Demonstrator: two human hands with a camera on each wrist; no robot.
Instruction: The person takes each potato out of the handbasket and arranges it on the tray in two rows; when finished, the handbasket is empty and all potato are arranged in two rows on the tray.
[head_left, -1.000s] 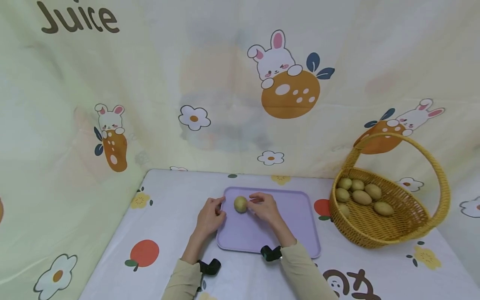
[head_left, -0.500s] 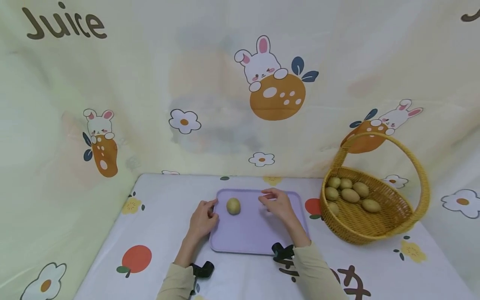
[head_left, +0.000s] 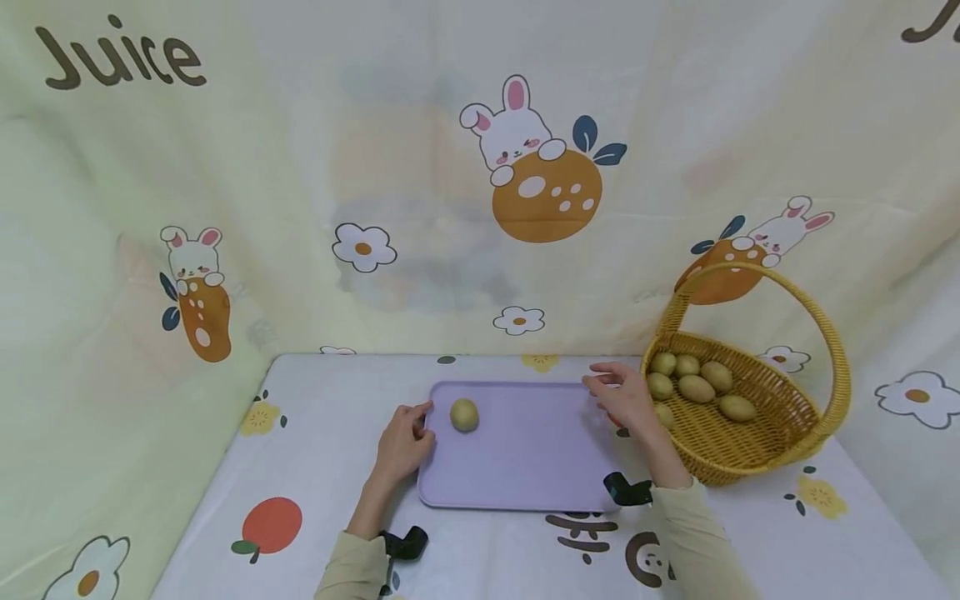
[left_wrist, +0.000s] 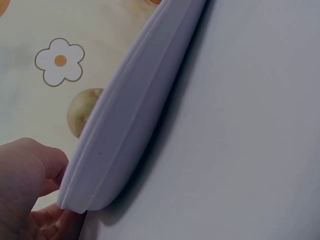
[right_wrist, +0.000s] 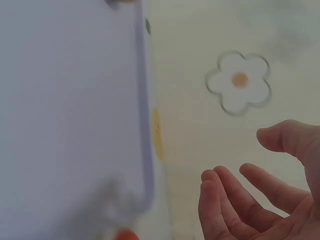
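A purple tray [head_left: 525, 450] lies on the table, with one potato [head_left: 464, 415] at its upper left. At the tray's left edge my left hand [head_left: 401, 442] holds the rim; the left wrist view shows its thumb and fingers [left_wrist: 50, 220] around the tray's end. My right hand [head_left: 630, 404] hovers over the tray's right edge, fingers apart and loosely bent, holding nothing. Just right of that hand stands a yellow wicker basket [head_left: 757, 458] with several potatoes [head_left: 696, 388] in it. Part of the basket's left side is hidden behind the right hand and forearm.
A white printed cloth [head_left: 315, 467] covers the table. Behind it hangs a curtain [head_left: 420, 167] with rabbits and flowers. The basket's tall handle [head_left: 832, 350] arches above its rim.
My right hand has let go of the potato and moved right across the tray toward the basket. The left hand stays at the tray's edge. The head view has shifted slightly.
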